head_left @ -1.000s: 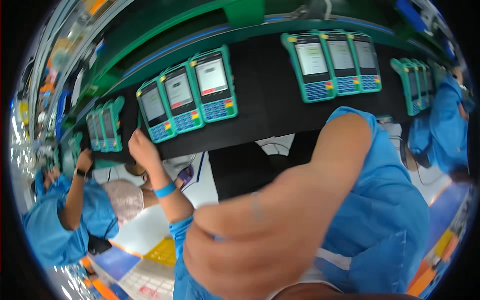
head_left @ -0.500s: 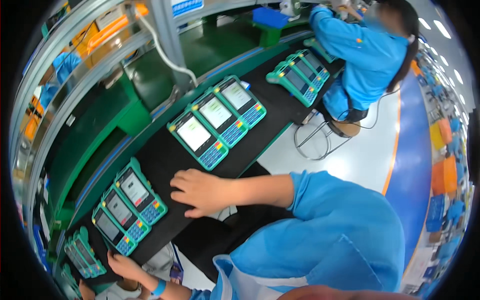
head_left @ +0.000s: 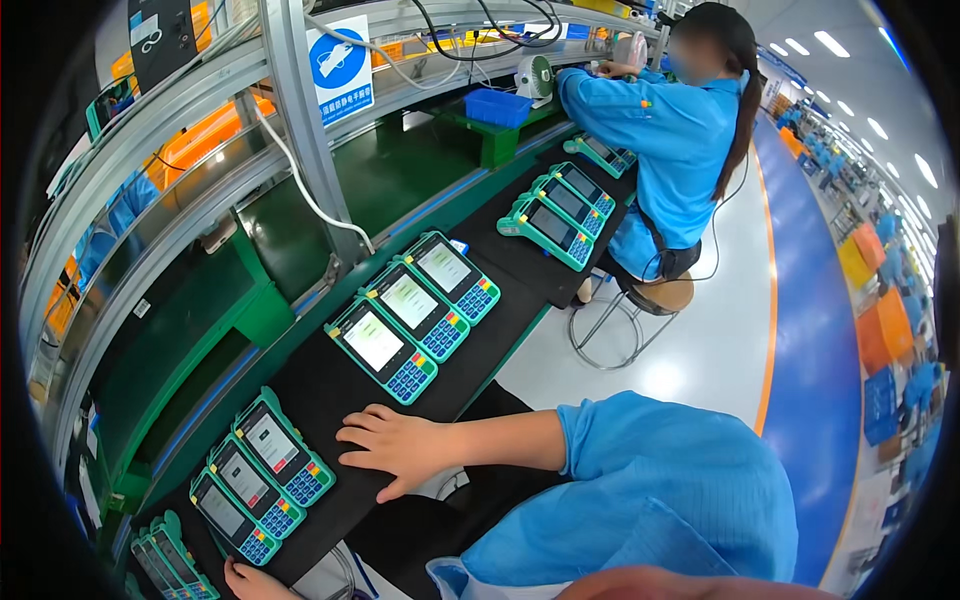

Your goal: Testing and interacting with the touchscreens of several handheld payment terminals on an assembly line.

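My right hand (head_left: pixel 400 446) lies on the black mat with fingers spread. It is between two rows of payment terminals in green frames, holding nothing. Just beyond it are three terminals, the nearest one (head_left: pixel 382 352) with a bright white screen. To its left stand three more: one terminal (head_left: pixel 275 447) with a lit screen, a middle terminal (head_left: pixel 252 485), and a left terminal (head_left: pixel 232 517) with a greyer screen. At the bottom, my left hand (head_left: pixel 258 582) is by the near table edge, just below the left terminal. Most of its fingers are hidden.
Several terminals (head_left: pixel 170 562) stand at the lower left. A co-worker (head_left: pixel 665 150) in blue sits on a stool (head_left: pixel 660 294) beyond, beside further terminals (head_left: pixel 560 215). A metal post (head_left: pixel 305 130), a green rail, a blue bin (head_left: pixel 498 107) and a small fan (head_left: pixel 535 78) line the far side.
The view has tilted up, so the table appears lower and more of the far shelf shows. My left hand has slipped toward the lower edge. My right hand keeps its place on the mat.
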`<state>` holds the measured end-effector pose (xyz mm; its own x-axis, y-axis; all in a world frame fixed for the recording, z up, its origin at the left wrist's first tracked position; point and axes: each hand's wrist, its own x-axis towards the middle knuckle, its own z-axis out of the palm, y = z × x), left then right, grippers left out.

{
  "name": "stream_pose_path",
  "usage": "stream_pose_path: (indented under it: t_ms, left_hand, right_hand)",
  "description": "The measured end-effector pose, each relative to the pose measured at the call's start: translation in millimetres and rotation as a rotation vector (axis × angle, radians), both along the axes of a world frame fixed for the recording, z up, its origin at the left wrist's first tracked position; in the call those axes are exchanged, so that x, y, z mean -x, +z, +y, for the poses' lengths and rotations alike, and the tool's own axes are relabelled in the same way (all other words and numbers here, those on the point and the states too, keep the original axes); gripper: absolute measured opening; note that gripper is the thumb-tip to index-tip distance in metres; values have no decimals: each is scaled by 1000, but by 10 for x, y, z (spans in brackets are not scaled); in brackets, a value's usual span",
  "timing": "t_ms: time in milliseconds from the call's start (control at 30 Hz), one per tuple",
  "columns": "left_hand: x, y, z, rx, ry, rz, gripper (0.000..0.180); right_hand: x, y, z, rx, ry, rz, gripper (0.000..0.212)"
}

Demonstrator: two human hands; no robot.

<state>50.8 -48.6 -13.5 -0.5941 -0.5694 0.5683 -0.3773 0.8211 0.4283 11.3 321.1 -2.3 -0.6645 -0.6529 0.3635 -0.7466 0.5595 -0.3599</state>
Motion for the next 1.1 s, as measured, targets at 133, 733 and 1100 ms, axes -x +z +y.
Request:
stream_pose_path:
  t_ms: [133,733,1100]
  left_hand:
    - [19,-1,33,9,-14,27,30]
    - [-10,113,82,-34,34,-31,33]
    - [-8,98,61,-18,-15,8,32]
  right_hand:
    - [6,14,0,-62,-4,18,76]
    - [-16,110,32,-75,42,-32,72]
    - [-4,30,33,19,103,117,55]
